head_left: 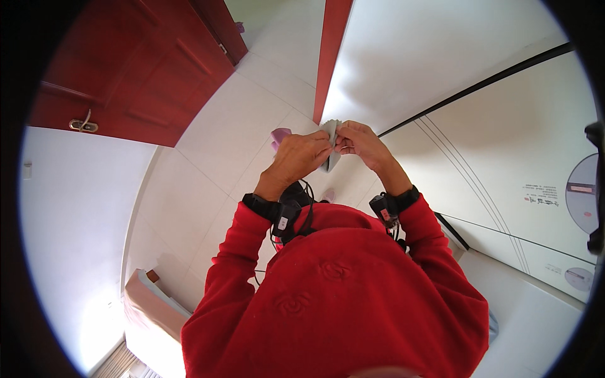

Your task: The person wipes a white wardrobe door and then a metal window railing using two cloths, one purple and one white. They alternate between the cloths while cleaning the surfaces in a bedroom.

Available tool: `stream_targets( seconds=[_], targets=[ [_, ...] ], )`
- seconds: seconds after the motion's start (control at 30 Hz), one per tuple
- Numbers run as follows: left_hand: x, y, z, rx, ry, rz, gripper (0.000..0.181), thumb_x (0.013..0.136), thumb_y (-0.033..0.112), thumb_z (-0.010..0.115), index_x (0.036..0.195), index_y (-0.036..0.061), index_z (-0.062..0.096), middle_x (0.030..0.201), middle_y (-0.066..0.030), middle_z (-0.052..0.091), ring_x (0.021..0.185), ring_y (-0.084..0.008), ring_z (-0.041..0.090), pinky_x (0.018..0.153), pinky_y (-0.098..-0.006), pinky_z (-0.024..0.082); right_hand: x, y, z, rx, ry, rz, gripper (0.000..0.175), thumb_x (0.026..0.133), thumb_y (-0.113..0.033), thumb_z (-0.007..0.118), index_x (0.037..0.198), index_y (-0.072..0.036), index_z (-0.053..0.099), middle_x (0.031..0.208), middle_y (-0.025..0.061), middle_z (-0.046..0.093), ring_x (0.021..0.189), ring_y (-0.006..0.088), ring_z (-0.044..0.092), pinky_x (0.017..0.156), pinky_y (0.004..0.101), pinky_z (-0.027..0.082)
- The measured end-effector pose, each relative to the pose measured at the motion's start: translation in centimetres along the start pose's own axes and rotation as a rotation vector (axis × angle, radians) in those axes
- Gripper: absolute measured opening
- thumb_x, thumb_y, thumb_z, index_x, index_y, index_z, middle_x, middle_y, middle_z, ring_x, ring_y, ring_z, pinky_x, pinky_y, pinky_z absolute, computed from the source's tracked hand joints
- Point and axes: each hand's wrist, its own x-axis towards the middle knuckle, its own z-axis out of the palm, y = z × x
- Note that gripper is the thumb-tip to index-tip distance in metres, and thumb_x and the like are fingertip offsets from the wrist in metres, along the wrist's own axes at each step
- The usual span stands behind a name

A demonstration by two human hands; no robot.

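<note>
Both hands meet in front of me at a small light grey cloth item with a scalloped edge, which hangs below the fingers. My left hand pinches its left side, fingers curled. From the right, my right hand holds the upper edge between thumb and fingertips. Just behind my left hand a pinkish-purple item shows; what bears it cannot be told. Black straps with small devices and cables sit on both wrists, over red sleeves.
A red door stands at the upper left, beside a white wall. Pale tiles cover the floor. To the right are a red frame post and a large pale wardrobe panel. A cloth-covered piece of furniture is at the lower left.
</note>
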Motion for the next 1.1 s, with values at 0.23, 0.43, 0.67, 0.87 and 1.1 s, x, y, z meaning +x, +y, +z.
stream_targets(
  seconds=[0.23, 0.43, 0.67, 0.87, 1.1],
  targets=[
    [-0.1, -0.5, 0.2, -0.035, -0.010, 0.001, 0.011, 0.080, 0.011, 0.060, 0.073, 0.0029, 0.060, 0.077, -0.0026, 0.057, 0.062, -0.0233, 0.057, 0.052, -0.0328, 0.043, -0.3, -0.1, -0.1, -0.043, -0.057, -0.021, 0.021, 0.092, -0.024, 0.056, 0.080, -0.008, 0.054, 0.075, 0.0019, 0.059, 0.069, 0.0121, 0.060, 0.070, 0.0250, 0.048],
    [0.0, -0.5, 0.2, -0.055, -0.050, 0.021, 0.011, 0.080, 0.011, 0.059, 0.073, 0.0026, 0.060, 0.076, -0.0032, 0.057, 0.060, -0.0244, 0.056, 0.052, -0.0343, 0.043, 0.1, -0.3, -0.1, -0.050, -0.048, -0.025, 0.024, 0.092, -0.027, 0.057, 0.079, -0.008, 0.052, 0.074, 0.0025, 0.058, 0.068, 0.0122, 0.058, 0.070, 0.0252, 0.048],
    [0.2, -0.7, 0.4, -0.024, -0.086, 0.017, 0.012, 0.081, 0.011, 0.058, 0.073, 0.0030, 0.060, 0.076, -0.0036, 0.058, 0.060, -0.0251, 0.057, 0.052, -0.0348, 0.043, -0.5, -0.5, 0.7, -0.134, -0.070, -0.007, 0.036, 0.094, -0.040, 0.054, 0.085, -0.006, 0.052, 0.076, 0.0031, 0.057, 0.070, 0.0129, 0.059, 0.073, 0.0274, 0.051],
    [0.6, -0.6, 0.1, -0.033, -0.112, -0.008, 0.013, 0.081, 0.011, 0.057, 0.072, 0.0028, 0.062, 0.078, -0.0030, 0.060, 0.061, -0.0254, 0.058, 0.053, -0.0354, 0.044, 0.4, -1.2, 0.9, -0.232, -0.065, 0.059, 0.039, 0.092, -0.043, 0.057, 0.087, -0.005, 0.053, 0.076, 0.0043, 0.058, 0.066, 0.0144, 0.061, 0.067, 0.0275, 0.054],
    [0.6, -1.3, -0.5, -0.078, -0.152, -0.071, 0.010, 0.081, 0.013, 0.060, 0.084, 0.0080, 0.069, 0.087, -0.0022, 0.062, 0.070, -0.0241, 0.062, 0.062, -0.0354, 0.047, 1.5, -0.8, -0.6, -0.144, 0.043, -0.026, 0.027, 0.089, -0.029, 0.061, 0.084, -0.003, 0.055, 0.077, 0.0062, 0.061, 0.063, 0.0135, 0.061, 0.061, 0.0263, 0.052]
  ],
)
